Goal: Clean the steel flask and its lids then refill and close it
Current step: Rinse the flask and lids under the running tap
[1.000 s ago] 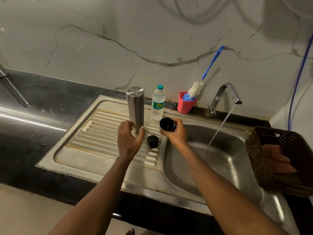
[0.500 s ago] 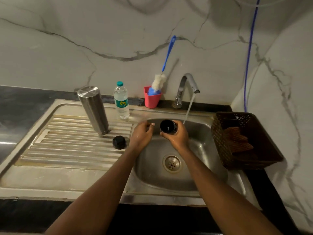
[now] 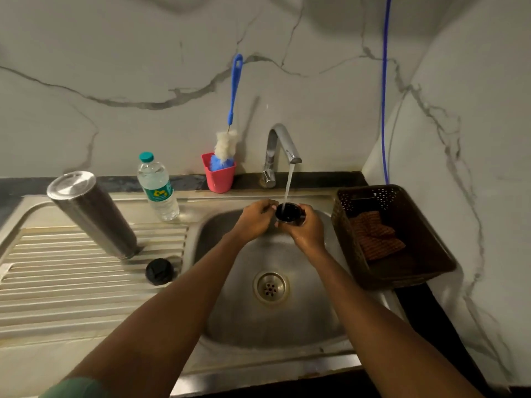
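Now you're rinsing the cup lid [image 3: 288, 214] under the tap [image 3: 283, 145]: right hand [image 3: 305, 230] clamps it, left hand [image 3: 255, 219] curled beside, grip unclear; next, scrub inside.

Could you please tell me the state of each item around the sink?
Tall steel flask: standing on drainboard, without lids
Black cup-shaped lid: open side up under the stream, gripped by right hand, left hand pinching rim
Small round black lid: lying on drainboard
Chrome tap: running
Clear teal-capped plastic bottle: upright, capped
Blue-handled bottle brush: standing in pink cup
Brown basket: holding checked cloth
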